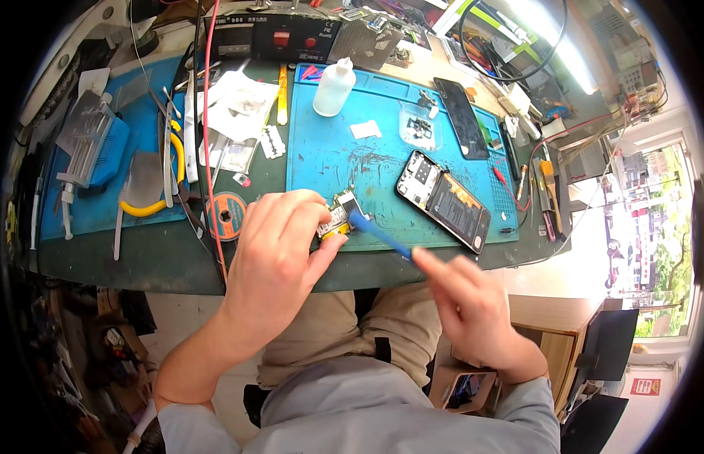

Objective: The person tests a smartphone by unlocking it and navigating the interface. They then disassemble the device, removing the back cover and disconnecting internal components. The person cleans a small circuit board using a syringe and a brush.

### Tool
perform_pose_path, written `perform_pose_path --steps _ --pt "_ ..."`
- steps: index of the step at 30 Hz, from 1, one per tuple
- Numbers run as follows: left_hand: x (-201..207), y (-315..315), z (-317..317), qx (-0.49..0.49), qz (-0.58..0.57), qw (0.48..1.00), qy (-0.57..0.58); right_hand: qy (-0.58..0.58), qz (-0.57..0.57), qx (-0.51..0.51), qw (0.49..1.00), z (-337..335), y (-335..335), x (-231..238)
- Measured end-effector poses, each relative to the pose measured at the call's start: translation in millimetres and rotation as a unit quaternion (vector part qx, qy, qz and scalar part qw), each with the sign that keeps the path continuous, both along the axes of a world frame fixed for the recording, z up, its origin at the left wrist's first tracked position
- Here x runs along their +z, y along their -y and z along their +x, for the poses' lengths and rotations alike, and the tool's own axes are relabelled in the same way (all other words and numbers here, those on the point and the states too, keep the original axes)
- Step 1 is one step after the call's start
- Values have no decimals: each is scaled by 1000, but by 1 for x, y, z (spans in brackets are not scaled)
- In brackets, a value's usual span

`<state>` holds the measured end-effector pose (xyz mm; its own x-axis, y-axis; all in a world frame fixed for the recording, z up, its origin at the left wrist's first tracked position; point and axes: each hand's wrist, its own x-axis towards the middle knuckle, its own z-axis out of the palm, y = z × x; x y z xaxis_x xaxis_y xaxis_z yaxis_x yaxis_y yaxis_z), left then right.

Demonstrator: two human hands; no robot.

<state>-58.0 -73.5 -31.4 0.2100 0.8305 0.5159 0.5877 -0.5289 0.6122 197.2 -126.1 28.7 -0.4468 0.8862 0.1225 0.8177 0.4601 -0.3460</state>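
Note:
My left hand (280, 242) pinches a small phone circuit board (338, 218), with yellow tape along its lower edge, just above the near part of the blue work mat (314, 163). Between the fingers of my right hand (465, 295) is a slim blue brush (386, 240). Its blurred head touches or hovers at the board's right side; I cannot tell which. To the right of the board, an opened phone (444, 200) lies slanted on the mat, its inner parts bared. A clear tray (420, 130) of small dark parts sits beyond it.
A white squeeze bottle (334, 88) stands at the mat's back. Another dark phone panel (461, 117) lies at the back right. Yellow-handled pliers (178, 163), an orange-labelled spool (226, 216) and a blue box (102, 147) are on the left. A red cable (207, 113) hangs down in front.

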Motion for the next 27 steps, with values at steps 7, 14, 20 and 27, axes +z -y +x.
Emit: perform_pose_path --steps 7,14,20,27 --pt "0 1 0 2 -23 1000 2 -9 -25 -1 1000 5 -4 3" --pt "-3 -1 -1 -4 2 1000 -11 2 -27 6 1000 2 -3 4" --pt "1 1 0 6 -18 1000 -20 -7 -19 -5 1000 -4 -8 6" --pt "1 1 0 -3 -20 999 -36 -13 -6 -11 1000 -4 -5 1"
